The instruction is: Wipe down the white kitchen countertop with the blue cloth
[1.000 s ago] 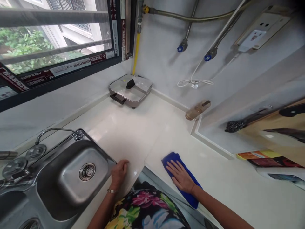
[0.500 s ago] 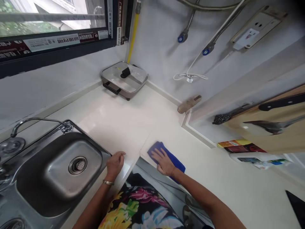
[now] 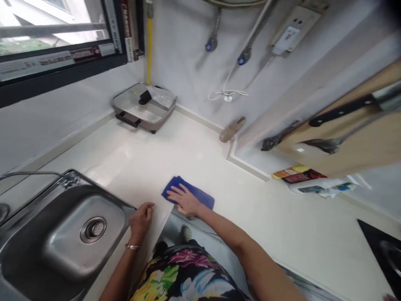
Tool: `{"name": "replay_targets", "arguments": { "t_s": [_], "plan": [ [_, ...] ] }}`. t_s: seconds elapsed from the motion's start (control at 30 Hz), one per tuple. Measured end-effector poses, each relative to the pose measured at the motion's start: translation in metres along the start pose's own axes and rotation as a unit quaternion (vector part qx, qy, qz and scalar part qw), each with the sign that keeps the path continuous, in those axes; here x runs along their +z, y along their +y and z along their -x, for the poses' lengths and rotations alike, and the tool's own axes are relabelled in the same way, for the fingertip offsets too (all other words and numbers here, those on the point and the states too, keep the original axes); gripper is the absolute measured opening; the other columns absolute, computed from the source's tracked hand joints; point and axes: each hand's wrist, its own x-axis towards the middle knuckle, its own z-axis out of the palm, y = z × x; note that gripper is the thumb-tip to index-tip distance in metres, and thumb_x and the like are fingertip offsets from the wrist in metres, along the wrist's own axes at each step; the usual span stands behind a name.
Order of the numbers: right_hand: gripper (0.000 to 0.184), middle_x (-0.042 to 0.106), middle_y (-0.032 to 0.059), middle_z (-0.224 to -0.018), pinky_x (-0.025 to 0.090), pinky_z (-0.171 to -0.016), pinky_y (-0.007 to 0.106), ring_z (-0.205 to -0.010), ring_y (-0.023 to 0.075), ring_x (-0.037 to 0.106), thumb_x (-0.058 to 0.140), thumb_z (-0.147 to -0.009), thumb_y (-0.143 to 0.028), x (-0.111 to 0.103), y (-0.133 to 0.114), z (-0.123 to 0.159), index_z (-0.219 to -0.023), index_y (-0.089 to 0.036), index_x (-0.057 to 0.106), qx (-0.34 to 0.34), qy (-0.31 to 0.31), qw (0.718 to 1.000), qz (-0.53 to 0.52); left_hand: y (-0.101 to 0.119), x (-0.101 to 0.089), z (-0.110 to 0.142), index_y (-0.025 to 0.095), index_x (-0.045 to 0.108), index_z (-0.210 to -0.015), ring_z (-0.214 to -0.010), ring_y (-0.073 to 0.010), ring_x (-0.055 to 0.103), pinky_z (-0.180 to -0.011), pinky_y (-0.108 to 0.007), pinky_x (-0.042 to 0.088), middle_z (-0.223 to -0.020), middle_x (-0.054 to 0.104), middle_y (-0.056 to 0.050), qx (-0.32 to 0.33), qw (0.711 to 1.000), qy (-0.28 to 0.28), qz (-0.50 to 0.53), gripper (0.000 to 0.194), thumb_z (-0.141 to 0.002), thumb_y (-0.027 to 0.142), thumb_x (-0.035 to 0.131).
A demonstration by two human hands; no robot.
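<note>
My right hand (image 3: 186,201) lies flat on a folded blue cloth (image 3: 202,197), its fingers spread and pressing it against the white countertop (image 3: 188,154). The cloth is just beyond the counter's inner front corner. Part of it is hidden under the palm. My left hand (image 3: 141,219) is curled into a fist with nothing visible in it. It rests on the counter edge beside the steel sink (image 3: 67,234), and a bracelet is on that wrist.
A lidded electric pan (image 3: 145,106) stands in the back corner. A brown object (image 3: 232,129) is by the wall ledge. At right are a cutting board (image 3: 369,138), a knife (image 3: 341,110), packets (image 3: 300,173) and a black cooktop (image 3: 380,246). A faucet rises behind the sink.
My right hand has slid the blue cloth leftward and farther from me over the counter. My left hand stays at the sink's edge. The view has shifted right.
</note>
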Motion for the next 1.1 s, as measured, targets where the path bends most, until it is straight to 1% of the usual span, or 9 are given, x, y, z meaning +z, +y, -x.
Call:
{"name": "replay_targets", "arguments": {
  "t_s": [0.1,0.17,0.23,0.33,0.47,0.63,0.77,0.97,1.1],
  "plan": [
    [0.063,0.033,0.0071,-0.163,0.007,-0.127,0.057,-0.155,0.0230,0.012,0.047,-0.092,-0.027,0.000,0.002,0.001,-0.153,-0.018,0.033,0.003,0.012,1.000,0.001,0.000,0.001,-0.004,0.023,0.075,-0.101,-0.075,-0.0172,0.065,-0.069,-0.026,0.045,-0.089,0.076,-0.002,-0.008,1.000,0.002,-0.021,0.029,-0.090,0.026,0.049],
    [0.061,0.031,0.0071,-0.163,0.007,-0.127,0.056,-0.155,0.0220,0.011,0.042,-0.097,-0.029,0.003,0.006,0.010,-0.156,-0.018,0.028,-0.004,0.028,1.000,-0.008,0.003,0.001,-0.006,0.023,0.075,-0.099,-0.075,-0.0173,0.065,-0.069,-0.026,0.044,-0.085,0.076,-0.002,-0.017,0.999,0.005,-0.032,0.029,-0.089,0.026,0.048],
    [0.060,0.031,0.0063,-0.164,0.007,-0.128,0.056,-0.155,0.0216,0.011,0.041,-0.099,-0.031,0.006,0.010,0.026,-0.156,-0.019,0.028,-0.019,0.040,0.999,-0.021,0.008,0.001,-0.006,0.023,0.076,-0.100,-0.074,-0.0172,0.064,-0.069,-0.026,0.043,-0.083,0.076,-0.002,-0.032,0.998,0.010,-0.046,0.030,-0.089,0.027,0.047],
    [0.061,0.032,0.0056,-0.163,0.008,-0.127,0.057,-0.155,0.0215,0.012,0.044,-0.098,-0.031,0.013,0.019,0.062,-0.156,-0.021,0.028,-0.035,0.048,0.997,-0.042,0.017,0.000,-0.004,0.021,0.076,-0.102,-0.070,-0.0165,0.063,-0.068,-0.026,0.042,-0.084,0.076,-0.003,-0.049,0.996,0.027,-0.070,0.032,-0.088,0.027,0.047],
    [0.064,0.035,0.0048,-0.162,0.009,-0.127,0.057,-0.155,0.0204,0.014,0.045,-0.096,-0.028,0.018,0.029,0.127,-0.156,-0.024,0.027,-0.022,0.059,0.996,-0.067,0.025,0.002,-0.006,0.020,0.075,-0.100,-0.071,-0.0149,0.062,-0.071,-0.025,0.043,-0.085,0.075,-0.003,-0.035,0.995,0.054,-0.071,0.034,-0.087,0.025,0.044],
    [0.067,0.037,0.0023,-0.160,0.009,-0.127,0.058,-0.155,0.0211,0.016,0.046,-0.092,-0.025,0.020,0.034,0.218,-0.156,-0.027,0.026,0.026,0.046,0.994,-0.091,0.031,0.004,-0.010,0.019,0.075,-0.100,-0.064,-0.0145,0.057,-0.066,-0.025,0.041,-0.078,0.072,-0.003,-0.053,0.990,0.060,-0.114,0.037,-0.087,0.029,0.042],
    [0.067,0.035,0.0003,-0.161,0.008,-0.128,0.059,-0.154,0.0219,0.017,0.042,-0.092,-0.021,0.022,0.035,0.291,-0.156,-0.029,0.026,0.086,0.041,0.991,-0.091,0.035,0.004,-0.010,0.018,0.075,-0.101,-0.066,-0.0147,0.057,-0.066,-0.026,0.041,-0.080,0.072,-0.004,-0.039,0.989,0.066,-0.126,0.038,-0.088,0.030,0.041],
    [0.063,0.038,0.0013,-0.159,0.017,-0.127,0.060,-0.152,0.0231,0.026,0.043,-0.093,-0.022,0.037,0.043,0.403,-0.154,-0.032,0.032,0.194,0.057,0.977,-0.073,0.046,0.003,-0.010,0.018,0.074,-0.099,-0.064,-0.0123,0.054,-0.065,-0.024,0.040,-0.078,0.070,0.000,-0.060,0.988,0.069,-0.125,0.032,-0.086,0.022,0.045],
    [0.063,0.040,0.0022,-0.159,0.020,-0.126,0.060,-0.151,0.0241,0.028,0.043,-0.092,-0.022,0.050,0.053,0.453,-0.154,-0.031,0.034,0.272,0.093,0.957,-0.025,0.059,-0.001,-0.012,0.020,0.075,-0.098,-0.062,-0.0140,0.052,-0.063,-0.026,0.038,-0.076,0.070,-0.001,-0.098,0.983,0.063,-0.139,0.030,-0.088,0.026,0.047]
  ]
}}
